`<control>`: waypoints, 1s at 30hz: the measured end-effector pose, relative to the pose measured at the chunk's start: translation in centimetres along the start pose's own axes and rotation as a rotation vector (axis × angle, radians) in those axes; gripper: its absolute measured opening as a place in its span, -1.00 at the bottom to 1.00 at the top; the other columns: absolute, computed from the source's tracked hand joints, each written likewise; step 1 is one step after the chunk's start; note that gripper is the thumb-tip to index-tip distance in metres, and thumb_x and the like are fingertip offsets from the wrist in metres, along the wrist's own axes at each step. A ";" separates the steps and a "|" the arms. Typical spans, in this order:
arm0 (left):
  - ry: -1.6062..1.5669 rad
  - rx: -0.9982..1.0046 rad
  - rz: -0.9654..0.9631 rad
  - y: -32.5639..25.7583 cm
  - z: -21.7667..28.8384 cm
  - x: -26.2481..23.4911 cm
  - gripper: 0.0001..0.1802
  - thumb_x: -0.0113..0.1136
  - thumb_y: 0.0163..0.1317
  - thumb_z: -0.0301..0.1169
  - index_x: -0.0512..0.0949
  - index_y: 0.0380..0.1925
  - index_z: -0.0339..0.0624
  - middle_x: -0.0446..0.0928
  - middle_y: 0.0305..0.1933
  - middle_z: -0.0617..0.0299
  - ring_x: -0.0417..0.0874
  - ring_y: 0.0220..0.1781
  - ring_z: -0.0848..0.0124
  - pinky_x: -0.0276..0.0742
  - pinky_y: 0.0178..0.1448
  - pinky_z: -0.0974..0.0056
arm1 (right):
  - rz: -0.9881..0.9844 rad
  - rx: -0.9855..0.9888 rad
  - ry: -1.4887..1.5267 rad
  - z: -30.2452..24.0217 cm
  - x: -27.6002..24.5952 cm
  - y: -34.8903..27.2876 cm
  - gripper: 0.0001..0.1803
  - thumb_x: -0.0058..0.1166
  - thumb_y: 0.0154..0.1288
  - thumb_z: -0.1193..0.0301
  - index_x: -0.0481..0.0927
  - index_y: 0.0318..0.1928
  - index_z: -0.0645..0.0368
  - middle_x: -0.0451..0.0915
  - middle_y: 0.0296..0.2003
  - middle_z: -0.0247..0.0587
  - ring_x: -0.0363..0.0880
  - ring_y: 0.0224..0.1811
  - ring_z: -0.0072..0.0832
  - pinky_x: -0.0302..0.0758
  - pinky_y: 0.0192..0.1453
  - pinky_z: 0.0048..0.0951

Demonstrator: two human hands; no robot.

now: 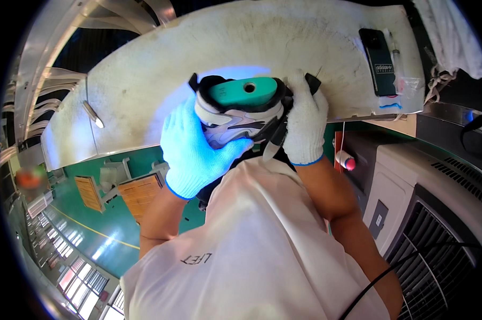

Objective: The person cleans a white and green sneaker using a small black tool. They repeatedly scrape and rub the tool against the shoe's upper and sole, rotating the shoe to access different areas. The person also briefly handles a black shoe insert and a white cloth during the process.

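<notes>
A white, grey and black shoe (241, 128) is held above the near edge of the worktable, its opening facing up. A green shoe last (238, 95) with a round dark hole fills it. My left hand (187, 146), in a white knit glove lit blue, wraps the shoe's left side with the thumb along its near side. My right hand (308, 125), gloved too, grips the right side; its fingertips are partly hidden. From that hand's top juts a black piece (313, 83) whose kind I cannot make out. A pointed grey piece (273, 145) hangs below the shoe beside the right hand.
A dark phone (377, 63) and a thin clear tube (396, 60) lie on the pale worktable (283, 42) at far right. A small metal blade-like tool (93, 114) rests at left. A grey vented machine (390, 181) and black cable (379, 274) are near my right arm.
</notes>
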State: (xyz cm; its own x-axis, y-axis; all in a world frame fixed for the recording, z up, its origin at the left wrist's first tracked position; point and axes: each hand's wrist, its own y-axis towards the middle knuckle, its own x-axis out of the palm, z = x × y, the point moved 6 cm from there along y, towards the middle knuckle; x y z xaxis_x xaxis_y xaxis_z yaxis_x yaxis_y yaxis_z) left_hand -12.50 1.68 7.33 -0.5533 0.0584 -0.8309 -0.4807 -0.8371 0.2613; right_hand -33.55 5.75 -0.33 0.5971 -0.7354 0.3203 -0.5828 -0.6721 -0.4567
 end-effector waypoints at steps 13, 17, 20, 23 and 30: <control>0.092 0.174 0.273 -6.2 -2.0 4.6 -0.39 0.66 0.06 -0.05 0.63 -0.06 -0.24 0.71 0.05 -0.08 0.72 0.06 -0.16 0.60 0.11 -0.19 | -0.340 -0.205 -0.094 -0.5 0.4 1.4 -0.57 0.27 0.68 0.16 0.71 -0.28 0.27 0.65 -0.40 -0.39 0.58 -0.27 -0.62 0.53 -0.09 -0.45; 0.155 0.279 0.344 -10.6 -5.6 5.9 -0.64 0.47 0.29 -0.18 0.60 -0.19 -0.24 0.73 0.13 -0.09 0.73 0.16 -0.18 0.57 0.20 -0.26 | -0.520 0.249 0.049 -0.2 0.9 3.2 -0.56 0.22 0.69 0.12 0.66 -0.23 0.27 0.74 -0.11 -0.09 0.68 -0.02 -0.37 0.61 0.22 -0.25; 0.150 0.300 0.366 -10.5 -5.0 5.2 -0.69 0.43 0.32 -0.22 0.57 -0.27 -0.22 0.74 0.15 -0.10 0.74 0.18 -0.17 0.56 0.21 -0.28 | -0.695 0.176 -0.219 -0.7 2.5 2.7 -0.59 0.23 0.64 0.16 0.65 -0.25 0.27 0.74 -0.20 -0.18 0.68 -0.11 -0.41 0.62 0.11 -0.23; 0.095 0.342 0.325 -10.6 -3.9 5.1 -0.69 0.40 0.33 -0.21 0.54 -0.33 -0.21 0.74 0.14 -0.10 0.73 0.17 -0.16 0.55 0.23 -0.27 | -0.915 0.058 -0.618 -0.4 3.8 2.4 -0.59 0.25 0.55 0.15 0.65 -0.23 0.30 0.71 -0.29 -0.06 0.65 -0.21 -0.33 0.61 -0.01 -0.16; 0.149 0.267 0.380 -8.6 -2.2 4.1 -0.59 0.51 0.23 -0.15 0.69 -0.07 -0.19 0.70 0.18 -0.08 0.72 0.18 -0.14 0.55 0.29 -0.23 | -0.998 -0.255 -1.051 -1.5 6.6 2.5 -0.52 0.44 0.41 0.05 0.74 -0.07 0.27 0.76 -0.29 0.11 0.72 -0.26 -0.01 0.62 -0.08 -0.04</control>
State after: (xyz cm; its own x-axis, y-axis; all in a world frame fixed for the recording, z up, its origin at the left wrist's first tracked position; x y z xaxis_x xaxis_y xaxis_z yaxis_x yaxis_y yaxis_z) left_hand -9.09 7.94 0.61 -0.6292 -0.3190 -0.7088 -0.4325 -0.6140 0.6603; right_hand -31.91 -0.89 1.91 0.8535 0.3561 -0.3803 0.2895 -0.9311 -0.2221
